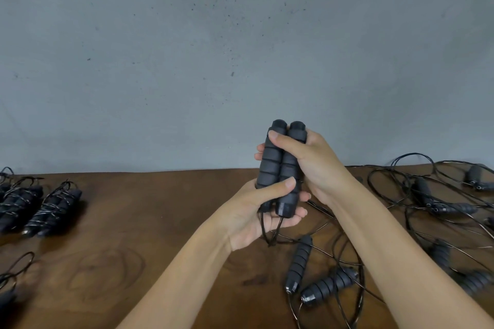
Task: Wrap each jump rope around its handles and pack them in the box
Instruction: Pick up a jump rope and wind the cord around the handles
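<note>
Two black ribbed foam jump rope handles (278, 165) stand upright side by side above the wooden table (160, 222). My left hand (256, 211) grips their lower ends, thumb across the front. My right hand (307, 160) grips the upper part, thumb over the left handle. Their thin black rope (270, 232) hangs down from the bottom ends to the table. No box is in view.
Wrapped jump rope bundles (50, 208) lie at the far left. Loose handles (299, 262) and tangled black ropes (401, 195) spread over the right side of the table. A grey wall (240, 48) rises behind the table's far edge.
</note>
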A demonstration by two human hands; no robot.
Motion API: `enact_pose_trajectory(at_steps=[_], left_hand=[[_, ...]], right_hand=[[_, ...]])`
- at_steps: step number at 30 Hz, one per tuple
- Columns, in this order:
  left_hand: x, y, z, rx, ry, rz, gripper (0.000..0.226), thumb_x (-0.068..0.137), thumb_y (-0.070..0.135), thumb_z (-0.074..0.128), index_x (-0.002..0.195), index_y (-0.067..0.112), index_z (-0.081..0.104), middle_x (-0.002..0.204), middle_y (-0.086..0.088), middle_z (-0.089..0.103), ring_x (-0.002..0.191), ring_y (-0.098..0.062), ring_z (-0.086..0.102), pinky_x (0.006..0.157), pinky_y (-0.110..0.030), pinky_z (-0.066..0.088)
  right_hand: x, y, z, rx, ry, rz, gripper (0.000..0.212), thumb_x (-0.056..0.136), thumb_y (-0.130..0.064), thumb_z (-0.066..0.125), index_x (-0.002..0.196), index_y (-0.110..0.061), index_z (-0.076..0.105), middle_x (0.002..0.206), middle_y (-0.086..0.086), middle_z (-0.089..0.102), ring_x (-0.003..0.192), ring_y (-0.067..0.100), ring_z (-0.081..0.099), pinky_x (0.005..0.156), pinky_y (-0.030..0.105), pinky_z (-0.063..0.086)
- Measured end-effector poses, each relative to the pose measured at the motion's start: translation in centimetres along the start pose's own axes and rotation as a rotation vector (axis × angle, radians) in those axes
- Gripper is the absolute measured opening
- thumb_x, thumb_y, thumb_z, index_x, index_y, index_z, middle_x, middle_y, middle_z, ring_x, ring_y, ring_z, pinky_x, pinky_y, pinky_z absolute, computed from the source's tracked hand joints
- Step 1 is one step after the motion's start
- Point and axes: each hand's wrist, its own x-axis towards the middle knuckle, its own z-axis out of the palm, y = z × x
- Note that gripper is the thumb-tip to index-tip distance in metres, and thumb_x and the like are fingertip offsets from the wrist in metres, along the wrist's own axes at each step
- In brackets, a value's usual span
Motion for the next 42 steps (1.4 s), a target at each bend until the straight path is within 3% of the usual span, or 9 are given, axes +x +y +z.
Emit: enact_pose_trajectory(at_steps=[10, 14, 19, 24, 27, 29, 34, 38, 42], left_hand=[[-0.2, 0.2, -0.3, -0.162, -0.074, -0.053, 0.067, 0.078, 0.037, 0.079, 0.129, -0.003, 0.064, 0.122, -0.035, 0.069, 0.104, -0.037, 0.075, 0.088, -0.039, 0.063], [-0.4, -0.3, -0.1, -0.022, -0.046, -0.029, 0.038, 0.088, 0.032, 0.073, 0.107, 0.001, 0.081, 0.118, -0.032, 0.072, 0.102, -0.033, 0.077, 0.084, -0.033, 0.064], [-0.1, -0.1, -0.1, 0.119, 0.006, -0.013, 0.03, 0.087, 0.028, 0.078, 0.106, 0.005, 0.078, 0.093, -0.011, 0.075, 0.084, -0.022, 0.075, 0.076, -0.028, 0.064], [0.3, 0.8, -0.8, 0.069, 0.091, 0.105, 0.023, 0.089, 0.027, 0.074, 0.102, 0.008, 0.075, 0.087, -0.007, 0.07, 0.077, -0.022, 0.072, 0.07, -0.029, 0.063], [0.6, 2.1, -2.0, -0.053, 0.134, 0.193, 0.023, 0.09, 0.027, 0.072, 0.102, 0.008, 0.072, 0.087, -0.006, 0.069, 0.074, -0.021, 0.073, 0.07, -0.03, 0.064], [0.9, 2.8, -2.7, -0.106, 0.167, 0.22, 0.023, 0.089, 0.03, 0.072, 0.101, 0.01, 0.068, 0.087, -0.003, 0.067, 0.07, -0.018, 0.07, 0.067, -0.029, 0.063], [1.0, 3.8, -4.7, -0.152, 0.158, 0.271, 0.018, 0.095, 0.031, 0.063, 0.099, 0.014, 0.057, 0.084, 0.004, 0.058, 0.046, -0.003, 0.035, 0.045, -0.016, 0.031], [0.6, 4.0, -6.7, -0.132, 0.209, 0.234, 0.016, 0.098, 0.03, 0.062, 0.096, 0.014, 0.058, 0.083, 0.004, 0.057, 0.043, -0.003, 0.028, 0.044, -0.017, 0.02], [0.0, 3.1, -8.4, -0.048, 0.267, 0.199, 0.017, 0.097, 0.028, 0.067, 0.096, 0.012, 0.061, 0.085, 0.001, 0.056, 0.047, -0.005, 0.026, 0.048, -0.021, 0.018]], right_hand=[[0.3, -0.3, -0.5, 0.024, -0.038, -0.009, 0.025, 0.097, -0.018, 0.068, 0.115, -0.001, 0.063, 0.103, 0.018, 0.077, 0.096, 0.031, 0.076, 0.087, 0.047, 0.062], [0.4, -0.4, -0.3, -0.017, -0.08, -0.018, 0.03, 0.097, -0.018, 0.068, 0.118, 0.003, 0.061, 0.104, 0.017, 0.077, 0.096, 0.031, 0.076, 0.084, 0.043, 0.063], [0.6, -0.4, 0.0, -0.067, -0.096, -0.034, 0.035, 0.096, -0.021, 0.07, 0.121, 0.001, 0.061, 0.105, 0.014, 0.077, 0.098, 0.029, 0.076, 0.085, 0.042, 0.062], [0.6, 1.5, -1.1, -0.013, -0.261, -0.007, 0.059, 0.091, -0.07, 0.044, 0.135, -0.032, 0.058, 0.114, 0.001, 0.075, 0.093, 0.021, 0.07, 0.083, 0.046, 0.056], [-0.5, 4.4, -0.6, 0.088, -0.397, 0.107, 0.078, 0.088, -0.076, 0.04, 0.146, -0.025, 0.05, 0.121, 0.0, 0.072, 0.12, 0.022, 0.065, 0.11, 0.048, 0.045], [-1.2, 6.3, 0.2, -0.124, -0.506, 0.127, 0.077, 0.077, -0.085, 0.048, 0.134, -0.034, 0.059, 0.13, 0.012, 0.067, 0.127, 0.031, 0.06, 0.118, 0.055, 0.035], [-2.9, 8.2, -0.3, -0.581, -0.543, 0.03, 0.02, 0.099, -0.04, 0.064, 0.109, -0.023, 0.07, 0.076, -0.001, 0.072, 0.087, 0.02, 0.072, 0.108, 0.043, 0.047], [-1.8, 7.2, -1.9, -0.749, -0.47, -0.006, 0.028, 0.098, -0.04, 0.063, 0.079, -0.019, 0.067, 0.059, -0.006, 0.058, 0.056, 0.009, 0.054, 0.074, 0.029, 0.051], [0.1, 5.2, -4.3, -0.952, -0.417, -0.036, 0.028, 0.093, -0.046, 0.068, 0.077, -0.023, 0.068, 0.062, -0.012, 0.059, 0.057, -0.003, 0.054, 0.068, 0.018, 0.042]])
